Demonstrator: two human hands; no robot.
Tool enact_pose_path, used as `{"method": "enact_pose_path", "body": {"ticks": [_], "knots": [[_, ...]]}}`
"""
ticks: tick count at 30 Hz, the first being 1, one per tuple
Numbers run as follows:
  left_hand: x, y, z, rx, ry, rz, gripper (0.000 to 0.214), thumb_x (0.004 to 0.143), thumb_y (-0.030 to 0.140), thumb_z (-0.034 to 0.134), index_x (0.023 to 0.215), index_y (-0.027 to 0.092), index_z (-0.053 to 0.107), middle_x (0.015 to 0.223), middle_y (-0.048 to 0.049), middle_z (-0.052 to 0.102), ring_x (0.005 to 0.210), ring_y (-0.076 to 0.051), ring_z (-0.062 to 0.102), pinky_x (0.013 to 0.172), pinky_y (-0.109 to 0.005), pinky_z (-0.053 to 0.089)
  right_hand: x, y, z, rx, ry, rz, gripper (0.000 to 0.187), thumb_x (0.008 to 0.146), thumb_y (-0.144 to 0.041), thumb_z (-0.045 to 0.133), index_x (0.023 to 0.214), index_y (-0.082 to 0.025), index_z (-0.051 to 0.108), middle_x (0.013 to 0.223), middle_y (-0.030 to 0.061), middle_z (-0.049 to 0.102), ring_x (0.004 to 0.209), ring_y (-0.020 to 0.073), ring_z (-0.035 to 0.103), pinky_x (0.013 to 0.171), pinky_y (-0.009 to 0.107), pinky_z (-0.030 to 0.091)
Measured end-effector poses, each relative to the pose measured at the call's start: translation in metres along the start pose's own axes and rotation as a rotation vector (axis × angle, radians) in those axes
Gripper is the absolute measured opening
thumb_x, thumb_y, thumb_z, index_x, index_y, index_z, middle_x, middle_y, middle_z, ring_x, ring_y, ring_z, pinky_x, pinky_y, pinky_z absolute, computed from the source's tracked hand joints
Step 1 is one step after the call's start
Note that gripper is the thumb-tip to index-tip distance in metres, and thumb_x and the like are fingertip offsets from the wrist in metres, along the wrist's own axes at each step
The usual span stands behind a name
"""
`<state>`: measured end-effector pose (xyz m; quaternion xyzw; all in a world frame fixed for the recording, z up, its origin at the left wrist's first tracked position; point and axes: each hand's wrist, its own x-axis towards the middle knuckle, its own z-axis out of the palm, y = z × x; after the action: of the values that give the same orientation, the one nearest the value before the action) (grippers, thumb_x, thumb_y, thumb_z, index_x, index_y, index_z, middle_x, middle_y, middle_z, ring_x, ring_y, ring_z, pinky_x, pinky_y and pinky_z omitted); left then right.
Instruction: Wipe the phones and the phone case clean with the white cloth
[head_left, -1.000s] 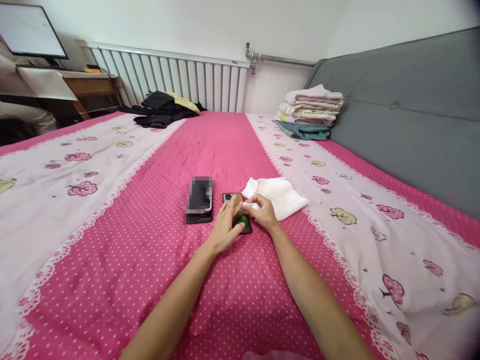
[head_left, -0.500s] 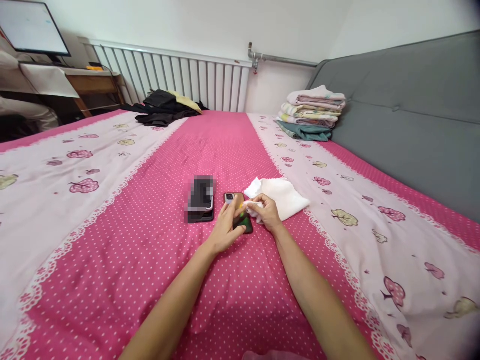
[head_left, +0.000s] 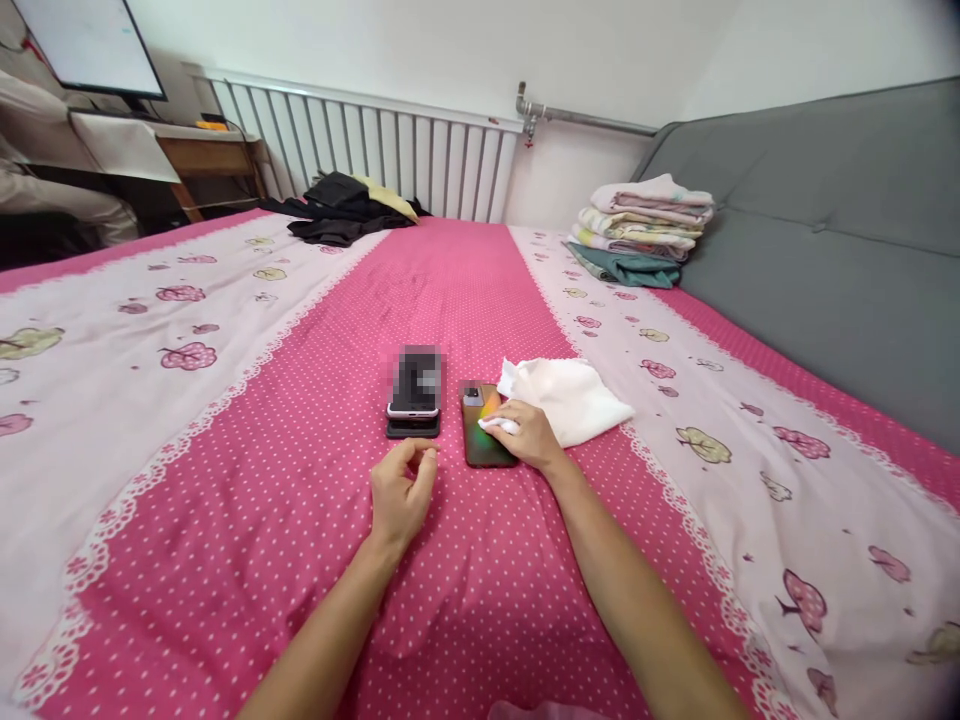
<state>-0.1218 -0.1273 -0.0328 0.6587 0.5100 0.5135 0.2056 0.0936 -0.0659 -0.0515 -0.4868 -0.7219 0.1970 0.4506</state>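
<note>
**Pink-and-white printed fabric bedspread [head_left: 480, 560] under two working hands**

The bedspread fills most of the view, its pink middle dotted white and edged with lace-pattern borders. A grey padded headboard [head_left: 832, 190] slopes along the right, and a white ribbed metal radiator [head_left: 360, 140] lines the far wall. At far left, a person in light clothing [head_left: 67, 200] sits by a brown wooden desk [head_left: 210, 155].

On the bed's far side lie a rumpled heap of black and yellow clothes [head_left: 341, 215] and a neat stack of pastel and green folded textiles [head_left: 641, 235]. Nearer, a crumpled white cloth [head_left: 581, 400] lies just beyond the right hand [head_left: 525, 435].

The left hand [head_left: 401, 490] has its fingers loosely curled, thumb and forefinger apart, just below two stacked flat black rectangular devices [head_left: 414, 400], partly pixelated.

Beside these, a glossy brown-green phone [head_left: 484, 452] lies back up on the pink strip. The right hand's fingers are clamped on a small white wad [head_left: 499, 425], resting against the phone's back.
</note>
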Motion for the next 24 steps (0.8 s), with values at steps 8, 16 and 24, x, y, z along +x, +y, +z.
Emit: {"method": "enact_pose_path", "body": {"ticks": [8,16,24], "knots": [[-0.011,-0.005,-0.003,0.038,-0.045,-0.022,0.019,0.081,0.029,0.048,0.076,0.016,0.061,0.065,0.0006,0.061,0.056,-0.012,0.054,0.058,-0.023,0.042,0.005,0.006,0.004,-0.221,0.014,-0.012,0.017,0.081,-0.027,0.056,0.085,-0.023,0.072,0.088,0.0065,0.066,0.083,0.0203,0.061,0.078,0.034,0.048],[-0.010,-0.005,-0.004,0.012,-0.033,-0.074,0.020,0.080,0.030,0.047,0.074,0.017,0.061,0.062,0.0015,0.060,0.054,-0.011,0.053,0.056,-0.022,0.040,-0.002,0.002,0.000,-0.245,-0.052,-0.063,0.014,0.079,-0.027,0.059,0.080,-0.026,0.073,0.082,0.0020,0.067,0.077,0.0160,0.062,0.074,0.028,0.049],[-0.011,-0.003,-0.005,0.010,-0.029,-0.090,0.022,0.081,0.031,0.046,0.074,0.017,0.061,0.062,0.0012,0.060,0.055,-0.011,0.053,0.056,-0.022,0.040,0.004,0.016,0.007,-0.411,0.132,0.066,0.018,0.081,-0.028,0.054,0.084,-0.024,0.072,0.083,0.0062,0.063,0.078,0.0200,0.059,0.070,0.031,0.046]]}}
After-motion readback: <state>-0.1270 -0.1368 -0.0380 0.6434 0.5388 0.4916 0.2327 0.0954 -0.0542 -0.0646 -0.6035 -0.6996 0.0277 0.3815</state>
